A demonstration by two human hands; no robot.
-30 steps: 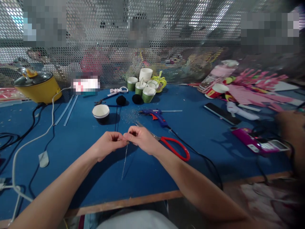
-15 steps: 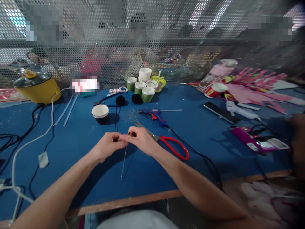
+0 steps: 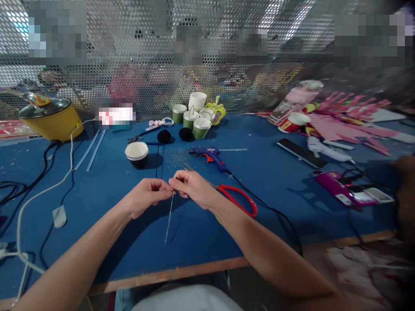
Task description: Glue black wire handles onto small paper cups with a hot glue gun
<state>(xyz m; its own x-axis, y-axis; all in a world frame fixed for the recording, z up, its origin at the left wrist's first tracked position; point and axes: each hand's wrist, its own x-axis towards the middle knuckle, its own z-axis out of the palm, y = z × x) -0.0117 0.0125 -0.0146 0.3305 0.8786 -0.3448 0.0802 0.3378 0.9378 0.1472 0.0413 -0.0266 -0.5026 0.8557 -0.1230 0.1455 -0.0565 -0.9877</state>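
Observation:
My left hand [image 3: 149,196] is pinched at the upper end of a thin, silvery twisted wire [image 3: 169,220]. The wire hangs down over the blue table [image 3: 201,242]. Pressed close against those fingertips, my right hand [image 3: 191,186] is also closed on the wire's top, where a small dark bit shows; the fingers hide most of it. Scissors with red handles [image 3: 241,198] lie partly under my right hand. Beyond it rests a blue glue gun [image 3: 209,156] with a clear stick in its back. A black-and-white cup [image 3: 136,154] stands ahead of my left hand.
Two black fuzzy balls [image 3: 164,136] and several green-white cups [image 3: 201,128] stand near the mesh screen [image 3: 155,77]. A yellow pot [image 3: 53,121] and a white cable [image 3: 42,194] are at left. A phone [image 3: 300,153], a purple device [image 3: 337,190] and pink strips [image 3: 340,125] lie right.
My left fingertips have shifted slightly right along the wire's top, and my right hand has turned and moved a little left. The wire still hangs in nearly the same spot.

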